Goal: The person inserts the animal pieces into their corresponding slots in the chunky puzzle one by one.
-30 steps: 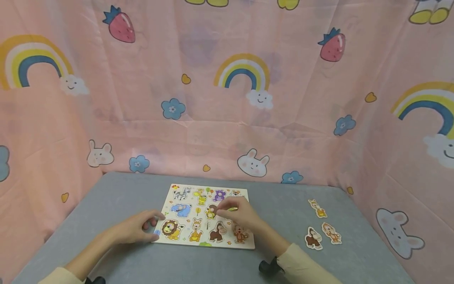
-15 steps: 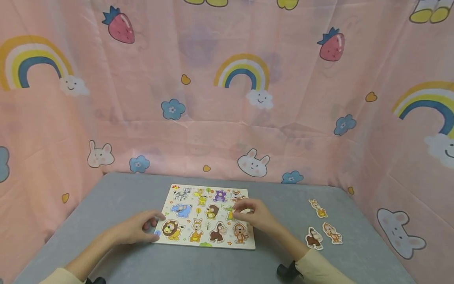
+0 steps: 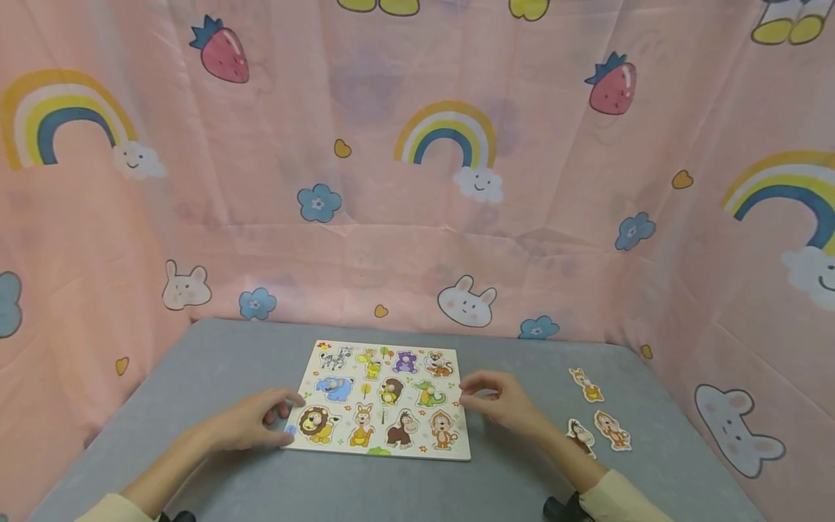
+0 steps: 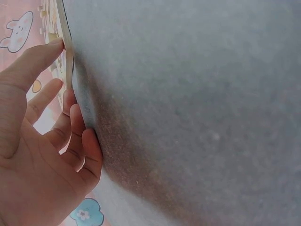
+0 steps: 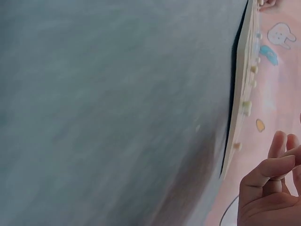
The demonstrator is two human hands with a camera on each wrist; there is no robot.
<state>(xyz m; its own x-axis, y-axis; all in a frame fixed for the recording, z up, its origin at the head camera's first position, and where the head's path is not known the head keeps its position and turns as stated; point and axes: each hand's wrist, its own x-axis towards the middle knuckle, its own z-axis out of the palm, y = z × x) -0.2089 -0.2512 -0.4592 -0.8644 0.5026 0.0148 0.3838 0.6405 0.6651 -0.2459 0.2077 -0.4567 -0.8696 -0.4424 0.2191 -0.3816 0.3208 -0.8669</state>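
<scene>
A white animal puzzle board [image 3: 355, 450] lies flat on the table, with zebra, giraffe, bear, elephant, lion and other animals. My left hand [image 3: 248, 418] touches its left side, the thumb near the front corner; in the left wrist view the thumb [image 4: 49, 52] lies on the board's edge. Just off the board's right edge is my right hand [image 3: 501, 401], fingers bent, no object seen between them. Loose kangaroo [image 3: 586, 386], monkey [image 3: 612, 431] and gorilla [image 3: 579, 436] pieces lie farther right. My right forearm partly covers the gorilla piece.
The grey table [image 3: 365, 489] carries the board and the loose pieces. A pink patterned curtain [image 3: 378, 268] stands behind the table and along both sides. Small knobs [image 5: 247, 108] stick up from the board in the right wrist view.
My right hand has moved right, from over the middle of the board to beyond its right edge, uncovering the crocodile, tiger and monkey pictures. The left hand has stayed put.
</scene>
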